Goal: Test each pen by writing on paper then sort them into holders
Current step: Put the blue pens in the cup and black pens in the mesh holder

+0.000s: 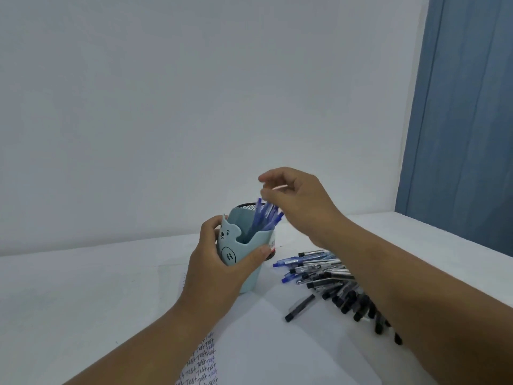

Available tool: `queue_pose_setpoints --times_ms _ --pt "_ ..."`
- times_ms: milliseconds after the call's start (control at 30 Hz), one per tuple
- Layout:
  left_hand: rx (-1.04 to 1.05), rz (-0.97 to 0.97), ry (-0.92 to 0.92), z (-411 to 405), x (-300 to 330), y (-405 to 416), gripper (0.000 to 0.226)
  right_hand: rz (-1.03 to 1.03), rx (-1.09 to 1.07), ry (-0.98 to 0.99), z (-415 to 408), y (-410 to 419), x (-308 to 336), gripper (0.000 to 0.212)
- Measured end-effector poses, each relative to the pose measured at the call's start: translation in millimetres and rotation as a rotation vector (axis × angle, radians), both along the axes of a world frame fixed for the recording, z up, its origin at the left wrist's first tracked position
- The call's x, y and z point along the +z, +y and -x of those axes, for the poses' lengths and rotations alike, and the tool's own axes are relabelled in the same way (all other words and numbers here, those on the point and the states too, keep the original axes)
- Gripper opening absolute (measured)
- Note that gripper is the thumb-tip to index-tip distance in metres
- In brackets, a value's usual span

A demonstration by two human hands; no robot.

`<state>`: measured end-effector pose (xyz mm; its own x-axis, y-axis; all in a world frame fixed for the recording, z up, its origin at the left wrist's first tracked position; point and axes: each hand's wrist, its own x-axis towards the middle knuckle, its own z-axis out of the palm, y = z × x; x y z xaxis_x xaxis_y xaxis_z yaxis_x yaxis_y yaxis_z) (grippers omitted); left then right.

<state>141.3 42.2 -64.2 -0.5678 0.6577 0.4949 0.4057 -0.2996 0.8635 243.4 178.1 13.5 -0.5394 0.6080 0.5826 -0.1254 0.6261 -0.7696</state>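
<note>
My left hand [219, 262] grips a light blue bear-face pen holder [238, 245] standing on the white table. Several blue pens [268, 218] stand in it, leaning right. My right hand [294, 198] hovers just above their tops, blurred, with fingers loosely curled and nothing visible between them. Behind the blue holder, only the rim of a black mesh holder [248, 206] shows. A pile of several blue and black pens [327, 276] lies on the table to the right, partly under my right forearm. White paper [277, 343] with rows of "Test" writing [205, 357] lies in front.
One black pen [300, 308] lies apart from the pile on the paper. A plain wall stands close behind the table, and a blue curtain [458, 134] hangs at the right. The table's left part [83, 287] is bare white surface.
</note>
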Motion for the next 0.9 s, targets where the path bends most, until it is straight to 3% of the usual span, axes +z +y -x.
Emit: queue_pose_setpoints --times_ms 133,300,433,567,900 --pt "0.027 -0.018 -0.025 0.4 0.3 -0.3 0.064 0.141 0.028 -0.062 -13.5 20.1 17.7 0.020" --pt "0.058 -0.028 -0.026 2.5 -0.8 1.6 0.065 -0.242 -0.022 -0.844 -22.2 51.8 -2.6 0.015" --pt "0.055 -0.020 -0.019 3.0 -1.7 0.9 0.071 -0.374 0.021 -1.169 -22.9 71.6 -11.7 0.030" --pt "0.055 -0.021 -0.020 3.4 -1.7 1.1 0.073 -0.368 0.021 -1.228 -27.5 83.7 -11.9 0.028" --pt "0.049 -0.004 -0.032 3.9 -2.0 2.4 0.057 -0.429 -0.130 -0.932 -31.6 100.7 -22.7 0.014"
